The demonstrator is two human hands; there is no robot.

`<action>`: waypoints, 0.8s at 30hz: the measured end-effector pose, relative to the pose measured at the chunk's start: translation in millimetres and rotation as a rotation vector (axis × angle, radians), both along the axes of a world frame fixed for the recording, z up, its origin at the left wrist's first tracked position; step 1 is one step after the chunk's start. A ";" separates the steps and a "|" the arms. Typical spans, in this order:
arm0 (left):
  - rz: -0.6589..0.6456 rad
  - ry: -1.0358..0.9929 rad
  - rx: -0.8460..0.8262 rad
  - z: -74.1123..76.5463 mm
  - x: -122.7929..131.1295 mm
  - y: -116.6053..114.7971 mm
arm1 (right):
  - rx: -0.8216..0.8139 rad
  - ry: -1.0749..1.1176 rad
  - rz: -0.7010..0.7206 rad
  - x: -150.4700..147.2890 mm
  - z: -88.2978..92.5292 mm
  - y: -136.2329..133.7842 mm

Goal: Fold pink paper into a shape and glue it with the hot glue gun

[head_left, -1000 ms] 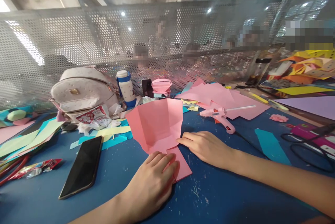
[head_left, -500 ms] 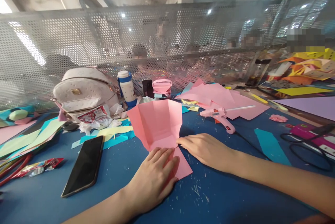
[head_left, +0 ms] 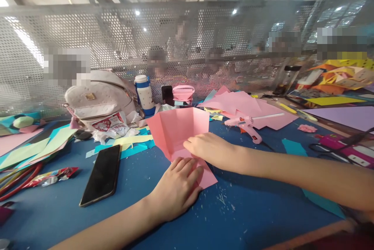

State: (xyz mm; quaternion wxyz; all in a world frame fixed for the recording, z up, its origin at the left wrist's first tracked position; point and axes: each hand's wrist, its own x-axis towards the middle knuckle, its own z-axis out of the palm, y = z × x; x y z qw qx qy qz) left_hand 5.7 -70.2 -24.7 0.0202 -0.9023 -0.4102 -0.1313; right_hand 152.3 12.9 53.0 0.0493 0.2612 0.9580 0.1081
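A folded pink paper sheet stands partly raised on the blue table, its near flap lying flat. My left hand lies flat on that near flap, fingers stretched out and pressing it down. My right hand rests on the fold in the middle of the sheet, fingers extended and pressed to the paper. Neither hand grips anything.
A black phone lies left of the paper. Behind it are a pale bag, a white and blue bottle and paper scraps. A pink glue gun and loose pink sheets lie at the back right; scissors at the right. A perforated metal screen closes the back.
My right hand has slid left along the fold onto the middle of the pink paper. The camera has shifted slightly; my left hand stays on the near flap.
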 end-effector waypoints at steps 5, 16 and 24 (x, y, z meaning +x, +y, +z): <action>0.003 -0.023 0.026 -1.3 -1.3 -0.2 | 0.098 -0.121 -0.048 -18.2 -7.5 12.9; -0.001 -0.032 0.030 -0.1 -2.1 -1.8 | 0.164 -0.157 0.025 -16.1 -8.0 17.0; 0.000 -0.048 0.043 -1.9 -2.9 -1.0 | 0.176 -0.168 0.030 -12.2 -7.2 18.8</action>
